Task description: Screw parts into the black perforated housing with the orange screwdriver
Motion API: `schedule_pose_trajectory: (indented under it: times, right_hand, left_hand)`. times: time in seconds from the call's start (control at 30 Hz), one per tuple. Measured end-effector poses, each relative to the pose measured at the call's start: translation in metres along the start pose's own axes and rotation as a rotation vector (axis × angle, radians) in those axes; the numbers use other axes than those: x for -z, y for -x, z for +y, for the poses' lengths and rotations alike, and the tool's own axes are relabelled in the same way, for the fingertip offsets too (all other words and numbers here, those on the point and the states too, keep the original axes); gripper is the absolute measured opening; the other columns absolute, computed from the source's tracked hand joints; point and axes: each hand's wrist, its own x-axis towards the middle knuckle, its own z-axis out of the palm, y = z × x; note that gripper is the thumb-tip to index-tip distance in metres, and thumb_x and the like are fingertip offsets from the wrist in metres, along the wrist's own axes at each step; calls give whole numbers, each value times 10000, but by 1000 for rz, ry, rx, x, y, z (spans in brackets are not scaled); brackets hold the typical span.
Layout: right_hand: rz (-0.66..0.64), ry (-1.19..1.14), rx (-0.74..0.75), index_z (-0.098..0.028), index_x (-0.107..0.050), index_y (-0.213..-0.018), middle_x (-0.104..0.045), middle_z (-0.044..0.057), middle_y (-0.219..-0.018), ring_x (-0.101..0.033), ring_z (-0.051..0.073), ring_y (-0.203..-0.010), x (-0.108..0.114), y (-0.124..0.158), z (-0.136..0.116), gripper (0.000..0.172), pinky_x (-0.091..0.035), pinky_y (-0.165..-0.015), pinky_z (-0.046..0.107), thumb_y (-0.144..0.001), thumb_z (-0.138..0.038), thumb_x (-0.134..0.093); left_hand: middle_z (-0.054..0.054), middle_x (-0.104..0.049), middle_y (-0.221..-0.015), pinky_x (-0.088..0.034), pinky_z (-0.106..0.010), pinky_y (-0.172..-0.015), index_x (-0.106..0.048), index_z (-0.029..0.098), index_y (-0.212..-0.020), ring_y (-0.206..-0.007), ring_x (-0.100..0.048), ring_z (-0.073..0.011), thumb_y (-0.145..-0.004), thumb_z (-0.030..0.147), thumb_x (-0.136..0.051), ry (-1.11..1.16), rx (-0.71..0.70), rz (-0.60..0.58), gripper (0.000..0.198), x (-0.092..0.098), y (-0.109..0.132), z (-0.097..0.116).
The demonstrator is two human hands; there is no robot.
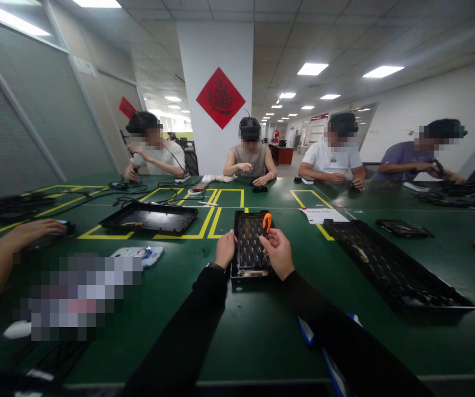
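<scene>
A black plastic case, like an opened keyboard shell with rows of small light marks inside, lies lengthwise before me. My left hand is closed on its left edge, the thumb on top. My right hand is above its right side, the fingers pinched around a small tool with a curved orange handle. The tool's lower end is hidden by my fingers and the dark case. A pale strip shows at the near end of the case.
A long black case lies to the right, and a shallow black tray at the left. Another person's hand reaches in from the left. Cables cross the green table. Several people sit opposite. A paper sheet lies beyond the long case.
</scene>
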Motion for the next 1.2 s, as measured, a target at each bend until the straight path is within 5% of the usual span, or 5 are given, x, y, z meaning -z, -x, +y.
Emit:
schedule_pose_trajectory:
  times: [0.27,0.5,0.77,1.2]
  right_hand:
    - [-22,-4,-38,-165,-527,-993,-587,11,-773,-414,55,-453,2,-1,-2,279,-339,-394,179,-760,-313,-484]
    - [-22,4,-10,-165,-533,-1004,-607,46,-854,-544,124,-641,0,-1,-1,316,-393,-464,201,-739,-337,-508]
    - [46,166,90,-159,-564,-981,-582,24,-794,-481,104,-573,2,-2,1,303,-411,-530,222,-738,-337,-536]
    - [18,52,37,-170,-533,-999,-611,39,-834,-552,133,-667,0,0,1,306,-449,-580,244,-741,-335,-524]
  left_hand:
    - [-13,-522,-573,-332,-251,-590,-487,163,-550,-594,-484,-133,-842,444,-221,-1,21,-6,485,-1,-1,0]
    - [-11,-524,-582,-335,-248,-598,-477,166,-544,-598,-483,-131,-842,444,-226,6,9,3,478,-1,-1,-2]
    - [-4,-515,-574,-324,-237,-580,-480,171,-547,-589,-470,-125,-835,443,-249,20,-15,13,459,-3,-1,-7]
    - [9,-459,-553,-293,-236,-577,-457,160,-514,-579,-415,-107,-802,438,-341,-58,-111,18,416,-1,-3,-3]
